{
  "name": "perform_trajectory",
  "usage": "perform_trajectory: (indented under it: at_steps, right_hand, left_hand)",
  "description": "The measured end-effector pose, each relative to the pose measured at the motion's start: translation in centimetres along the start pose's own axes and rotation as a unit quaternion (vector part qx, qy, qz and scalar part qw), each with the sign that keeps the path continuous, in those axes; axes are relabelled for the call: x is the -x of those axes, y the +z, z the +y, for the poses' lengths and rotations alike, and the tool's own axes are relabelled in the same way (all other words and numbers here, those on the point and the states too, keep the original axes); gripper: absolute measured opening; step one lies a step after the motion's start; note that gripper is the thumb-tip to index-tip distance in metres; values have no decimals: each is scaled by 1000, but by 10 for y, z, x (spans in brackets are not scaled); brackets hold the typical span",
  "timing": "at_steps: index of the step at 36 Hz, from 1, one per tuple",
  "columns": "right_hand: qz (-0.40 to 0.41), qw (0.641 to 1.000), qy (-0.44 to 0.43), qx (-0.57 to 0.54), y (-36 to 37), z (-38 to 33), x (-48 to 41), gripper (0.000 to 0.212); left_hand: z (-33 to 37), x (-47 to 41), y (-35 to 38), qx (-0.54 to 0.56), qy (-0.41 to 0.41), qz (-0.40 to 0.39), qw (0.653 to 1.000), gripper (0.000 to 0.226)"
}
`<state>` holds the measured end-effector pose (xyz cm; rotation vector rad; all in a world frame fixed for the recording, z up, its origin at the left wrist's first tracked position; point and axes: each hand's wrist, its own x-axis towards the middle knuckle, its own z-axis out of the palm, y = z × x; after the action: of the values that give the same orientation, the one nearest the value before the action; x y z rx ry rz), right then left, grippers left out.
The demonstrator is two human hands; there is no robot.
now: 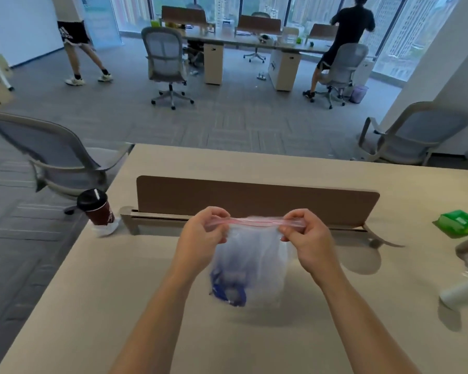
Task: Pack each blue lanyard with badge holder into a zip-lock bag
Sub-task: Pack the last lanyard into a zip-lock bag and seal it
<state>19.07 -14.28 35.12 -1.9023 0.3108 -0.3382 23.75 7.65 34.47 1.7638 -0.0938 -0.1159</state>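
Quick count from where I'm standing: one bag (254,255), with one blue lanyard (219,288) in it as far as the blur lets me tell. Two hands, left hand (200,238) and right hand (308,236). On the desk (79,306): one cup (96,207) at the left edge, one green packet (457,222) and one white roll (462,292) at the right edge, one divider (254,201) across the middle. Four grey chairs (52,152) (164,58) (346,66) (416,136) for sure, and two other people (73,36) (349,31) further back.

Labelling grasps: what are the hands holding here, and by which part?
The zip-lock bag, pinched by its pink zip strip: left hand at the left end, right hand at the right end.
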Motion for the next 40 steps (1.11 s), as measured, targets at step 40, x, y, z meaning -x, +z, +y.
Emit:
perform_trajectory:
  at_steps: [40]
  right_hand:
    - [-411,884,-211,-74,259,-170,157,19]
  left_hand:
    - [7,267,-293,-98,3,384,918,23]
